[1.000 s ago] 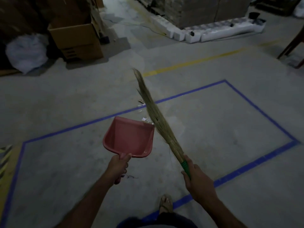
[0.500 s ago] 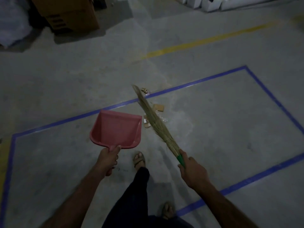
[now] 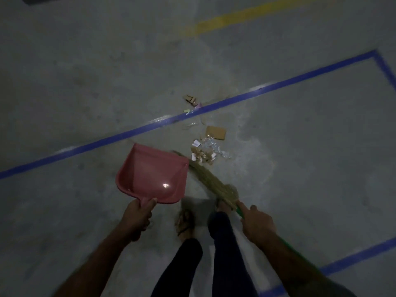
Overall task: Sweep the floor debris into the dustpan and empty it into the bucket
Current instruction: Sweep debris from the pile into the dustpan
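My left hand (image 3: 137, 215) grips the handle of a pink dustpan (image 3: 153, 173), whose mouth points away from me and looks empty. My right hand (image 3: 256, 224) holds the green handle of a straw broom (image 3: 211, 184); its bristles slant up-left and their tips lie behind the pan's far right corner. Just beyond the bristles lies the debris (image 3: 203, 155): wood chips, white paper bits, crumpled foil and a brown cardboard piece (image 3: 216, 132). More scraps (image 3: 191, 100) lie past the blue line. No bucket is in view.
Blue tape lines (image 3: 235, 99) mark a rectangle on the grey concrete floor, and a yellow line (image 3: 233, 18) runs at the top. My feet in sandals (image 3: 185, 221) and dark trouser legs stand between my arms.
I have stepped closer and my view has tilted down, so the boxes are out of sight. The broom has dropped lower, its bristles now beside the pan and right before the debris.
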Available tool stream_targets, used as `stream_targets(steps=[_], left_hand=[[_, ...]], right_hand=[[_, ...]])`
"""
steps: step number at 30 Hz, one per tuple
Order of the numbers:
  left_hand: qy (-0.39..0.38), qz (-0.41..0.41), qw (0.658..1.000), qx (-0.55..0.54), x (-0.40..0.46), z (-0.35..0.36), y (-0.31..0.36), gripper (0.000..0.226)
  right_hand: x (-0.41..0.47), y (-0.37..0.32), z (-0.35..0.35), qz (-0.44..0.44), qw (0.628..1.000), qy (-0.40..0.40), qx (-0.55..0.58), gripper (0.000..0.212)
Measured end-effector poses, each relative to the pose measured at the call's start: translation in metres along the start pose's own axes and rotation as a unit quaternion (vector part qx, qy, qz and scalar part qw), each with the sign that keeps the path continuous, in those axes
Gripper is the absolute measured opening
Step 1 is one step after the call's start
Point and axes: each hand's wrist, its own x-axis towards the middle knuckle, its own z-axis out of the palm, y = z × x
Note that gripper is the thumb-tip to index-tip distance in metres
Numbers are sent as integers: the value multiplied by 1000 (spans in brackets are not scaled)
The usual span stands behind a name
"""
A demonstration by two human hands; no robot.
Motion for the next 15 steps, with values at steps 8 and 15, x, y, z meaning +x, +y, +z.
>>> stream_targets(steps=[8,15], left_hand=[[-14,-46,999,-1,142,73,-27,29],[5,-52,999,-6,179,118,3,25]], right_hand=[[186,81,18,59,998,-4,-34,62],[236,124,-18,-14,998,60,7,55]])
